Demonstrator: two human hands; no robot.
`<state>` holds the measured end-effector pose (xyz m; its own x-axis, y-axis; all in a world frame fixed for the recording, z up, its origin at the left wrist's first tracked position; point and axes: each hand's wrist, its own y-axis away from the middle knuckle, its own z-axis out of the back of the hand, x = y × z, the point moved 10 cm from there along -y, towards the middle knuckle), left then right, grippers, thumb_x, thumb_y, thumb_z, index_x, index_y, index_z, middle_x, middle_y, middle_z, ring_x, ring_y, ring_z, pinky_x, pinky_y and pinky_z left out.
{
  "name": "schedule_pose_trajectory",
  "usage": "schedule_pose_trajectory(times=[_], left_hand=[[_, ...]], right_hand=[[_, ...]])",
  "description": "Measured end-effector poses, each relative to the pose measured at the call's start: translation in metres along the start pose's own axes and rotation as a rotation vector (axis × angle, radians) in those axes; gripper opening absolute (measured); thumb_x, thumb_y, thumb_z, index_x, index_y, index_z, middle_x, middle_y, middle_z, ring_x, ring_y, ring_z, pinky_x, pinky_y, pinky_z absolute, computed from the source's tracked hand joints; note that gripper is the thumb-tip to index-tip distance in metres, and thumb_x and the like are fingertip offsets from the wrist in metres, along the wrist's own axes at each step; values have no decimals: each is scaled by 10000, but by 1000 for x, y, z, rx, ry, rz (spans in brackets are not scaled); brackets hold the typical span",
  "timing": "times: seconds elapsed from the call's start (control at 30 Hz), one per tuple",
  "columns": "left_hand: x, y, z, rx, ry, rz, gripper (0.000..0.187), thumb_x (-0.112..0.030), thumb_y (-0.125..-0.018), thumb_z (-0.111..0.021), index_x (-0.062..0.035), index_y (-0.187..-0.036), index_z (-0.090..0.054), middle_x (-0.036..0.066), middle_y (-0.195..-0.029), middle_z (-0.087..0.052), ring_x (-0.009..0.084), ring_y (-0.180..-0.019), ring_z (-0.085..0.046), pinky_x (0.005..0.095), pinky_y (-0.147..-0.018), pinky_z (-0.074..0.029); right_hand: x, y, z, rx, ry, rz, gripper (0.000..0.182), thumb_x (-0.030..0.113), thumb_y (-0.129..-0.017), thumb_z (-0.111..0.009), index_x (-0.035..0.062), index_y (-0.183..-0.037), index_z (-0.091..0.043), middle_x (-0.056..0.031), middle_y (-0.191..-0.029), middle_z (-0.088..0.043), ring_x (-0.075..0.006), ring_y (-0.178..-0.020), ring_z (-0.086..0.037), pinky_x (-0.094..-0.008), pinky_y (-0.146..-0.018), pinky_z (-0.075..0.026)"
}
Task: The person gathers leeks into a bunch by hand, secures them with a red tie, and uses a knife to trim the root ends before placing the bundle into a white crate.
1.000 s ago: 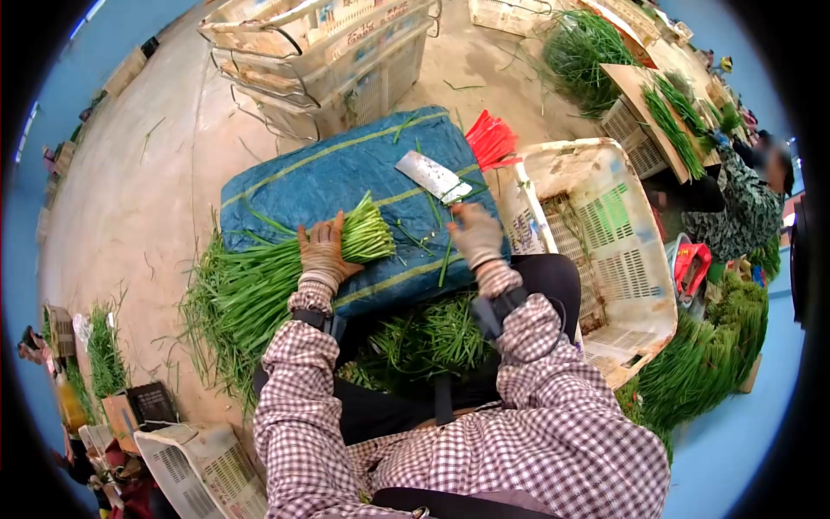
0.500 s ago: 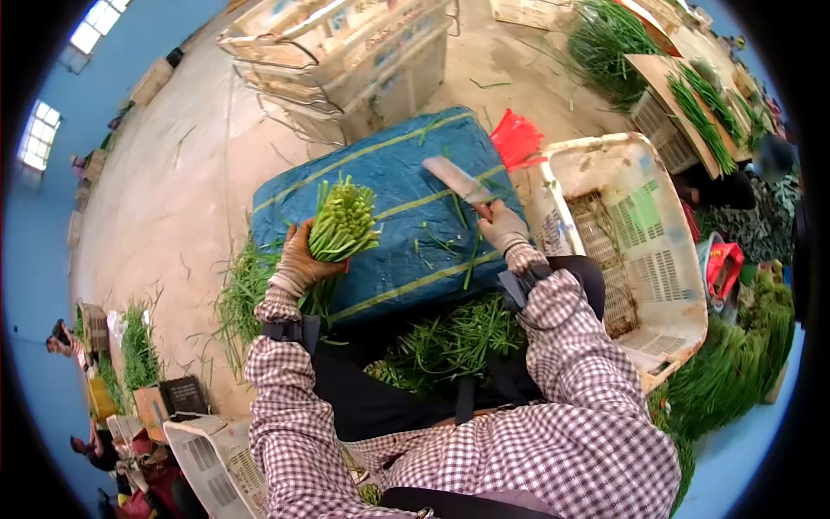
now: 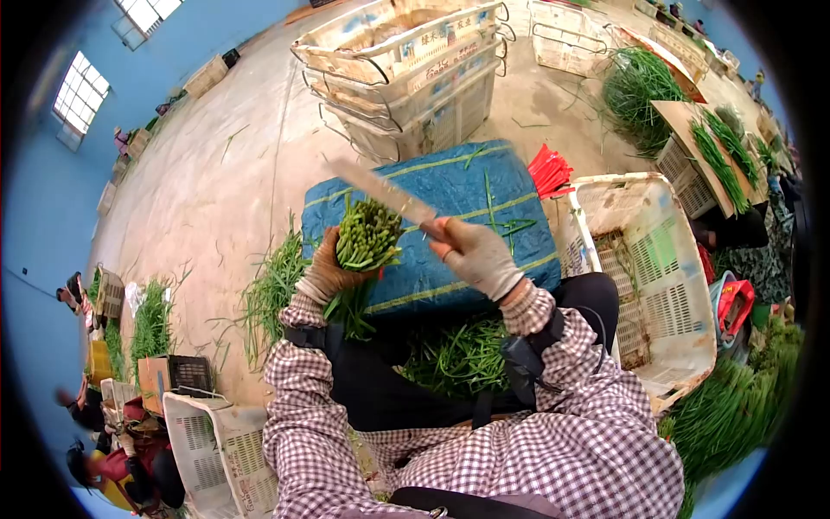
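My gloved left hand (image 3: 327, 272) is wrapped round a bunch of green stalks (image 3: 369, 237), its pale cut ends facing up. The gloved right hand (image 3: 486, 259) grips the handle of a broad-bladed knife (image 3: 389, 194). Its blade points up and left, passing over or beside the top of the bunch; whether it touches cannot be told. Beneath both hands lies a bulky block wrapped in blue tarp (image 3: 432, 281) with yellow stripes, a few loose green stalks (image 3: 494, 212) on top. More cut greens (image 3: 458, 356) are heaped between my legs.
Red strips (image 3: 550, 171) lie at the block's far right corner. A white plastic crate (image 3: 670, 298) stands to my right, another (image 3: 194, 445) at lower left. Stacked crates (image 3: 406, 82) stand ahead. Greens (image 3: 735, 402) are piled at right. Other people (image 3: 130, 463) sit at far left.
The knife has swung left from the block's right side to the bunch, with my right hand moving left. The left hand keeps its hold on the bunch. My view has shifted, so the surroundings sit further right.
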<state>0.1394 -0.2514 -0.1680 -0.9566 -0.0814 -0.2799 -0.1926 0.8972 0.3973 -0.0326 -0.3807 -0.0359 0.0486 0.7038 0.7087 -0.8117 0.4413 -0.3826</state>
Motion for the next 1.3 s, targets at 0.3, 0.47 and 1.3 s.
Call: schedule_pose_trajectory(times=[0.3, 0.47, 1.3], left_hand=[[14, 3, -1, -109, -33, 20, 480, -360, -842, -599, -130, -1247, -481, 80, -1276, -509, 293, -1169, -462, 524, -1024, -329], [13, 4, -12, 11, -163, 7, 376, -349, -914, -482, -151, -1234, -497, 75, -1277, -516, 290, -1183, -446, 546, -1026, -310], [74, -95, 0, -485, -2781, -211, 1173, -461, -542, -815, -102, -1430, -138, 121, -1437, -262, 280, -1350, -218, 498, -1109, -115]], right_hand=[[12, 31, -1, -80, 139, 56, 277, 261, -835, -597, 69, -1032, -561, -139, -777, -631, -323, -696, -626, -404, -569, -495], [-30, 35, 7, -177, -101, -158, 299, 286, -846, -588, 83, -1062, -552, -147, -833, -632, -326, -744, -624, -403, -602, -496], [-159, 110, -7, -263, -334, -463, 438, 82, -854, -574, 40, -1279, -476, -15, -638, -444, -99, -545, -410, -242, -523, -378]])
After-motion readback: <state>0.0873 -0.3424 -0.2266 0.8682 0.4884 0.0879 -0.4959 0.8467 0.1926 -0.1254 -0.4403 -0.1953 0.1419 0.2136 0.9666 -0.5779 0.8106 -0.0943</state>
